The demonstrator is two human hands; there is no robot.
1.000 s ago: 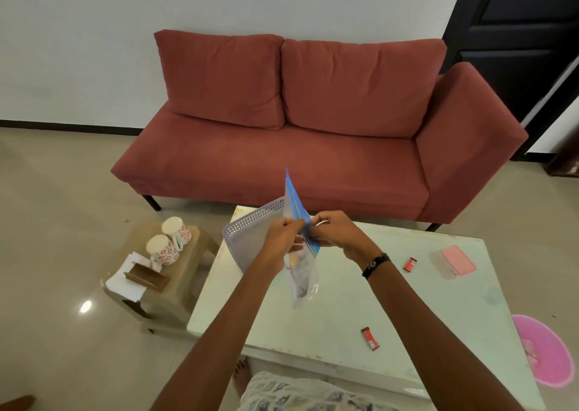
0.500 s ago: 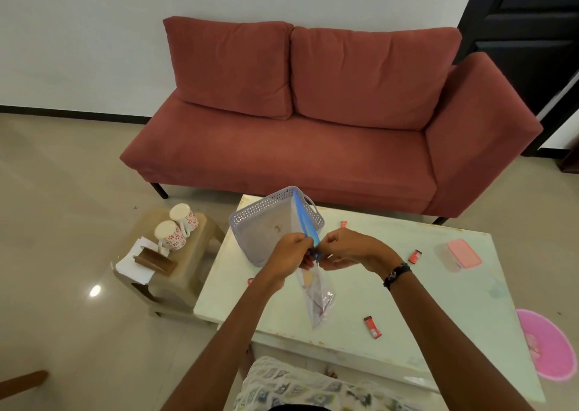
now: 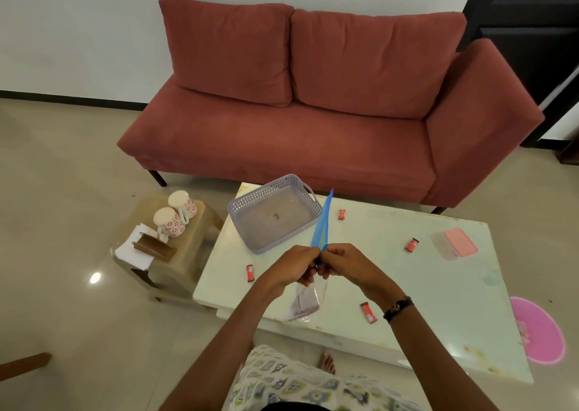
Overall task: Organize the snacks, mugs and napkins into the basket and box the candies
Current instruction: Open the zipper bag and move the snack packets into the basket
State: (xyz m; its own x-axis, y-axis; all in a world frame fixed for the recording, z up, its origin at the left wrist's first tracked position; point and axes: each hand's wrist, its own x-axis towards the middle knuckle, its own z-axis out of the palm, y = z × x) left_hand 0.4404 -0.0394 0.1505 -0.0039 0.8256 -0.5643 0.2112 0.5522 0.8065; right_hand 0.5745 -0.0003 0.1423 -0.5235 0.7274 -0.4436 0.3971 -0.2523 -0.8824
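Pale floor tiles and a red sofa (image 3: pixel 313 122) frame the scene, and nearer the camera stands a white desk (image 3: pixel 423 285). Farthest left, a low stool (image 3: pixel 188 254) beside the desk carries two flowered mugs (image 3: pixel 174 216), with white napkins (image 3: pixel 131 251) under a brown holder (image 3: pixel 153 248) in front of them. On the desk's far left corner sits the lavender basket (image 3: pixel 266 244), which looks nearly empty apart from a small brown speck on its floor.

Over the middle of the desk the left hand (image 3: pixel 294 268) and right hand (image 3: pixel 341 265) meet, fingertips pressed together and pinching the top of a clear snack bag (image 3: pixel 305 304) with a blue strip (image 3: pixel 322 222). The bag's body hangs down toward the person, while the blue strip juts up and away, its tip reaching the basket's right rim. So the bag's long axis points almost straight at the basket, which lies ahead of the hands and slightly to the left; I judge the left hand the nearer one for setting the bag in.

Small red candies (image 3: pixel 250 273) lie scattered on the desk: one left of the hands, one by the basket's right side, one further right and one near the right wrist. At the far right rests the box with its pink lid (image 3: pixel 460 246), well apart from the hands, and a pink tub (image 3: pixel 539 329) stands on the floor beyond the desk's edge.
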